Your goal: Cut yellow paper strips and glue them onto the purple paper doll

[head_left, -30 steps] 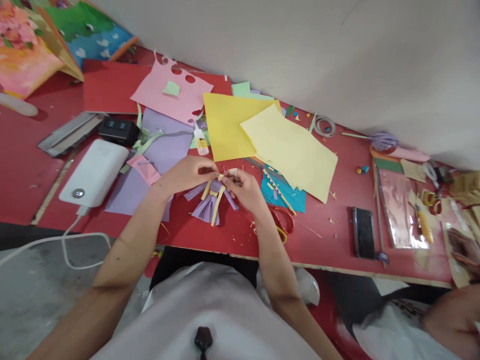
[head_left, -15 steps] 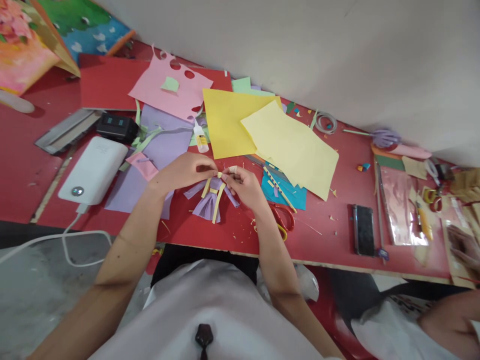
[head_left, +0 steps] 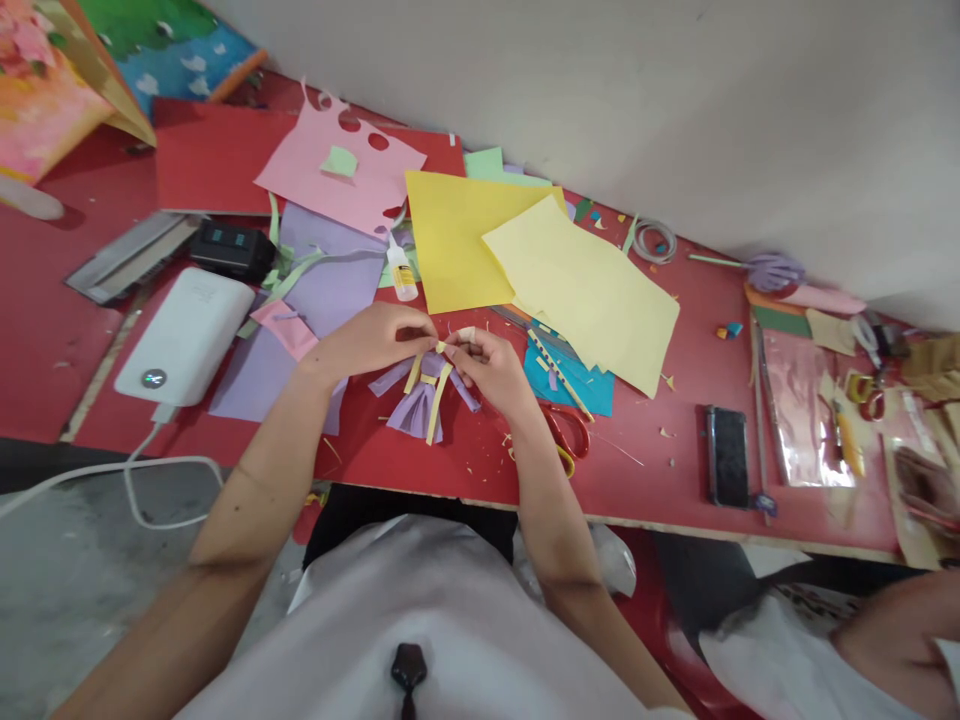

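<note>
Table [head_left: 660, 470], red, long, set against a pale wall, littered with paper scraps. Painted board [head_left: 60, 70], colourful, leaning at the far left corner. Red sheet [head_left: 210, 160] flat beyond the other papers. Yellow sheets: a deep yellow one [head_left: 450, 240] partly under a pale yellow one [head_left: 592, 290], both just beyond the hands. Pink sheet [head_left: 337, 180] with round holes cut out, overlapping a purple sheet [head_left: 330, 290]. White device [head_left: 186, 335] with a cable, to the left of the person's left arm; black box [head_left: 231, 248] just behind it. Phone [head_left: 726, 455], dark, lying flat, well to the right. Scissors [head_left: 566, 435], red-handled, touching the table beside the right wrist. Glue bottle [head_left: 401, 275], small, lying between the purple and yellow sheets.

Left hand [head_left: 371, 340]: fingers pinched together on the top of the purple paper bundle [head_left: 420, 400]. Right hand [head_left: 487, 370]: fingertips likewise closed on the same top, where a thin yellow strip [head_left: 436, 385] crosses it. Bundle fans out toward the person, lower end resting on the table near its front edge. Another person's hand [head_left: 926, 490] at the far right edge.
</note>
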### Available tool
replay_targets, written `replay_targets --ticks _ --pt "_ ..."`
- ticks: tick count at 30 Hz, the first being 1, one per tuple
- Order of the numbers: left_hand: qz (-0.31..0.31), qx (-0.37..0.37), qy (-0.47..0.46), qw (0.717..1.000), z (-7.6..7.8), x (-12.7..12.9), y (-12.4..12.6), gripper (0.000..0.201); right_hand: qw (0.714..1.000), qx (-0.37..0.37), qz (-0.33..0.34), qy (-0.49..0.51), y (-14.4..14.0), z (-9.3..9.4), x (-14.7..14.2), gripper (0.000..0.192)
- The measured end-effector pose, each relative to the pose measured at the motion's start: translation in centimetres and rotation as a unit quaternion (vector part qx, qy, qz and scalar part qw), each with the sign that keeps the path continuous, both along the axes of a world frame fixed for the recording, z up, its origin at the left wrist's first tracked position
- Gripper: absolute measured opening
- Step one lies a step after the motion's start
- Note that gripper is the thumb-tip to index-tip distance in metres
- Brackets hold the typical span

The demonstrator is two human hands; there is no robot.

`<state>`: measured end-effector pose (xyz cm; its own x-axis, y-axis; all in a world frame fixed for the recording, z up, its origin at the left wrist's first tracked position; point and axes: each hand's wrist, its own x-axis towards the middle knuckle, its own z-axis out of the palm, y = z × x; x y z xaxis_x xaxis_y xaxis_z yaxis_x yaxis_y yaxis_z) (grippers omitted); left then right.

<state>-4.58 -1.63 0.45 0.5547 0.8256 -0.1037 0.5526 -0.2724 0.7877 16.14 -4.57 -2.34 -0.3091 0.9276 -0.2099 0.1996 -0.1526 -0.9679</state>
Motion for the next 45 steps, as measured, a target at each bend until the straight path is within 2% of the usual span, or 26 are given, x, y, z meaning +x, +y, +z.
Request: replay_targets --ticks 15,36,45 --pt "0.014 -0.006 -0.032 0.999 0.12 -0.09 -0.05 0.026 1.0 -0.013 -0.008 0.004 0.14 0.06 0.11 0.019" --pt "0.007 -0.035 -0.023 0.999 -0.65 0.06 0.22 0.025 1.0 -0.013 -0.001 0.005 0.09 0.16 0.13 0.023" --pt "0.027 -0.045 -0.053 0.997 -0.11 0.35 0.05 0.023 0.999 -0.02 -0.015 0.032 0.07 0.14 0.18 0.023"
